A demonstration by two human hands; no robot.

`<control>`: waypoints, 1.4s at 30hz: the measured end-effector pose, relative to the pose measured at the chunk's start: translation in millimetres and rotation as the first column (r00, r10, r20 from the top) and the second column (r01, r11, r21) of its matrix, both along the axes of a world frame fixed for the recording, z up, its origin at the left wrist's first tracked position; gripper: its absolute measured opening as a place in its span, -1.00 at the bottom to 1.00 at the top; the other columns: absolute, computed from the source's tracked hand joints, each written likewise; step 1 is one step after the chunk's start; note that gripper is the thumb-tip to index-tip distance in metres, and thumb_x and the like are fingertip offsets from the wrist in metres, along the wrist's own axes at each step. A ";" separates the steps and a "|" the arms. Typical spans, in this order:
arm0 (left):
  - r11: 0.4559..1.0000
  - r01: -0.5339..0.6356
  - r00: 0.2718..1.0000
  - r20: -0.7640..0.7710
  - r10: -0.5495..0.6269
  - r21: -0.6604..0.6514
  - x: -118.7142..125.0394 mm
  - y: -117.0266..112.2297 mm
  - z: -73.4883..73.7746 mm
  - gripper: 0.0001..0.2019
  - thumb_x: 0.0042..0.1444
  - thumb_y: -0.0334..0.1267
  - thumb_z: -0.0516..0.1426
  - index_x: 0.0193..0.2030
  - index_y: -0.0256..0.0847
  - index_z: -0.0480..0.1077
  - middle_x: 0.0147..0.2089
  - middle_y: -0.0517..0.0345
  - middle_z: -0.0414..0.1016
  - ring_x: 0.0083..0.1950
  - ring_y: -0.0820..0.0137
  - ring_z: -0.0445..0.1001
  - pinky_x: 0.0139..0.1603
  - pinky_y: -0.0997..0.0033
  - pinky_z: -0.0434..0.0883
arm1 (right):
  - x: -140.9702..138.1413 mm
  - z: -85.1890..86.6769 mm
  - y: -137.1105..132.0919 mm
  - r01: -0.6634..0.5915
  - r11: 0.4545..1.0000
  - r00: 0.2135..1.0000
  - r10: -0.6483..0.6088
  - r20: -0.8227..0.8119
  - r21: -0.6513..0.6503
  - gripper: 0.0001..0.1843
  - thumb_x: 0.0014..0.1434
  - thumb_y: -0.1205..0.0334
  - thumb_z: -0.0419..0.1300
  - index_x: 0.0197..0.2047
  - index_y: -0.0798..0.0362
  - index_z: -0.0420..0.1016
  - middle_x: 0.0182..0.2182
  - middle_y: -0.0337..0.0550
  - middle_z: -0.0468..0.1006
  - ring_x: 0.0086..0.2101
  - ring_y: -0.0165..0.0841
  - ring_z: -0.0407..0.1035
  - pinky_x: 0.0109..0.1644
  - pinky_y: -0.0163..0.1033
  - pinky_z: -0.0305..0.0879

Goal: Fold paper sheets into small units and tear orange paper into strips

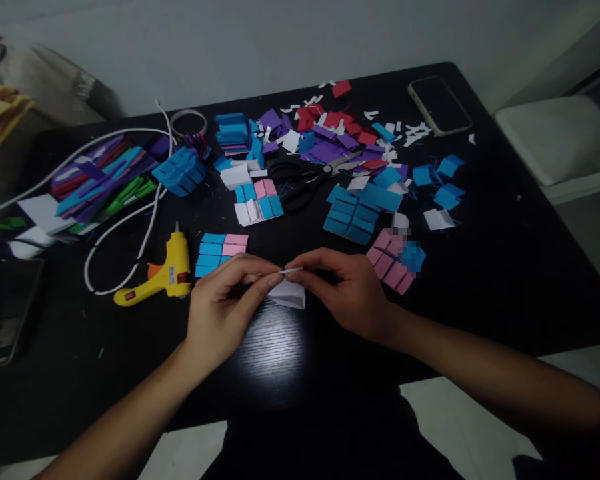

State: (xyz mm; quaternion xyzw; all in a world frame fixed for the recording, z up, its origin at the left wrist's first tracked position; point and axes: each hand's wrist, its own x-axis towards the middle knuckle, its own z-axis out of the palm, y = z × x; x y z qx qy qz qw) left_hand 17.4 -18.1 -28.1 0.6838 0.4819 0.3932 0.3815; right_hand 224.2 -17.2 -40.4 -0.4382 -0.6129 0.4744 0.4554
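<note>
Between my hands is a small folded piece of white paper, held just above the black table. My left hand pinches its upper edge from the left. From the other side my right hand pinches the same edge, thumb and fingertips closed on it. Behind my left hand lies a panel of blue and pink paper squares, partly covered by my fingers. A pink paper panel with a blurred blue patch rests beyond my right hand. Farther back lies a blue paper panel.
A yellow glue gun lies left, near a white cable. Black-handled scissors lie among paper scraps. One phone is at back right, another at left. Coloured strips are piled at back left.
</note>
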 end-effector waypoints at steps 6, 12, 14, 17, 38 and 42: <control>0.999 0.020 1.000 -0.006 -0.020 0.032 1.4 0.7 0.7 -0.94 0.33 -0.35 0.27 -0.13 -0.09 0.57 -0.17 0.23 0.62 -0.16 0.46 0.56 -0.14 0.45 0.45 | -0.3 0.6 -0.1 0.001 1.000 1.000 -0.001 0.003 0.011 -0.92 0.31 0.23 0.40 -0.12 -0.06 0.69 -0.22 -0.31 0.76 -0.21 -0.40 0.65 -0.09 -0.33 0.52; 1.000 0.003 1.000 -0.004 -0.003 0.021 1.9 -0.2 1.2 -0.95 0.34 -0.34 0.27 -0.14 -0.10 0.56 -0.17 0.22 0.61 -0.17 0.47 0.55 -0.14 0.45 0.45 | -1.1 2.6 0.7 0.000 0.999 1.000 0.000 -0.010 -0.034 -0.87 0.27 0.25 0.43 -0.10 -0.03 0.68 -0.22 -0.29 0.76 -0.21 -0.40 0.65 -0.10 -0.34 0.52; 1.000 -0.021 1.000 0.004 0.021 0.008 2.1 -0.3 0.9 -0.97 0.33 -0.32 0.27 -0.15 -0.10 0.56 -0.19 0.23 0.60 -0.19 0.47 0.54 -0.16 0.46 0.45 | -0.8 3.1 1.2 -0.010 0.998 1.000 0.010 0.000 -0.069 -0.80 0.22 0.27 0.46 -0.08 -0.01 0.67 -0.22 -0.27 0.75 -0.20 -0.38 0.65 -0.09 -0.31 0.52; 0.999 -0.046 0.999 0.022 0.046 -0.010 2.3 -0.3 0.5 -0.98 0.33 -0.31 0.28 -0.15 -0.11 0.56 -0.21 0.24 0.58 -0.23 0.48 0.52 -0.20 0.48 0.44 | -0.3 3.4 1.9 -0.013 0.996 1.000 0.015 0.014 -0.088 -0.81 0.20 0.27 0.47 -0.11 0.00 0.67 -0.24 -0.25 0.75 -0.22 -0.36 0.64 -0.10 -0.28 0.51; 1.000 0.003 1.000 -0.028 -0.003 0.010 1.6 -0.9 2.0 -0.98 0.33 -0.29 0.27 -0.16 -0.12 0.55 -0.22 0.21 0.58 -0.24 0.45 0.52 -0.19 0.43 0.45 | -1.2 8.7 1.4 -0.012 0.998 1.000 0.012 0.004 -0.068 -0.93 0.31 0.21 0.36 -0.18 0.01 0.66 -0.29 -0.23 0.71 -0.27 -0.36 0.59 -0.15 -0.26 0.47; 0.997 -0.069 0.998 0.000 0.069 -0.034 3.0 1.2 2.1 -0.92 0.32 -0.23 0.28 -0.20 -0.15 0.56 -0.29 0.21 0.58 -0.32 0.46 0.50 -0.29 0.45 0.43 | -0.5 7.5 1.9 -0.038 0.992 0.999 0.035 -0.033 -0.122 -0.78 0.21 0.21 0.44 -0.08 0.03 0.62 -0.22 -0.19 0.71 -0.21 -0.32 0.60 -0.08 -0.23 0.51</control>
